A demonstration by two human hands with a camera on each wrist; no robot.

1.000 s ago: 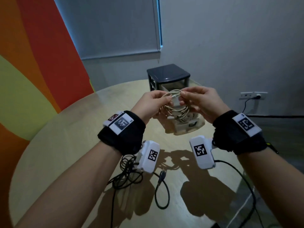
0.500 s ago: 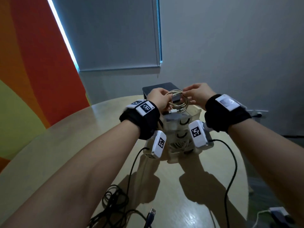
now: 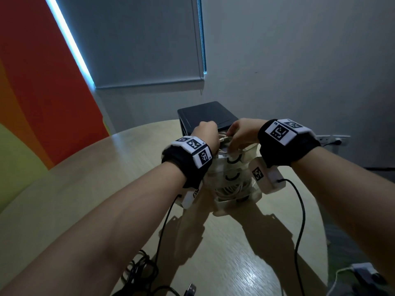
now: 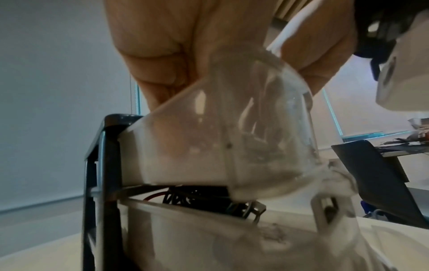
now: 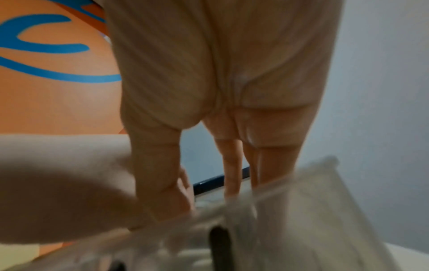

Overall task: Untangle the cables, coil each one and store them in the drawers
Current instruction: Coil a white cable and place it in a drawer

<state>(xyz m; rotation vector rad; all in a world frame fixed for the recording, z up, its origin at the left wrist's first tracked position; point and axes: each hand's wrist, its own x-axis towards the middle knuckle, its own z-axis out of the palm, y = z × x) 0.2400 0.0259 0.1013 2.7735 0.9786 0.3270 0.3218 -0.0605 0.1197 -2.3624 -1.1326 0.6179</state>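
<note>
A white coiled cable [image 3: 223, 140] hangs just over the open top drawer [image 3: 249, 151] of a dark drawer unit [image 3: 206, 113] at the table's far side. My left hand [image 3: 210, 133] grips the coil's left side with curled fingers, and my right hand [image 3: 237, 135] pinches its right side. In the left wrist view my curled left fingers [image 4: 160, 78] dip behind the translucent top drawer wall [image 4: 197, 146]. The right wrist view is blurred, with my right fingers [image 5: 232, 174] pointing down into the drawer. A tangled black cable [image 3: 142, 271] lies on the table near me.
Three translucent drawers stand pulled out in steps; the lowest one [image 3: 233, 192] holds a white cable, and the middle one [image 4: 197, 199] holds black cable. A USB plug [image 3: 191, 288] lies by the tangle. The round wooden table [image 3: 96, 189] ends at the right; black wrist leads [image 3: 300, 210] trail there.
Both hands have carried the white coil forward and down from in front of the unit to the mouth of the top drawer. The view has moved closer to the drawers.
</note>
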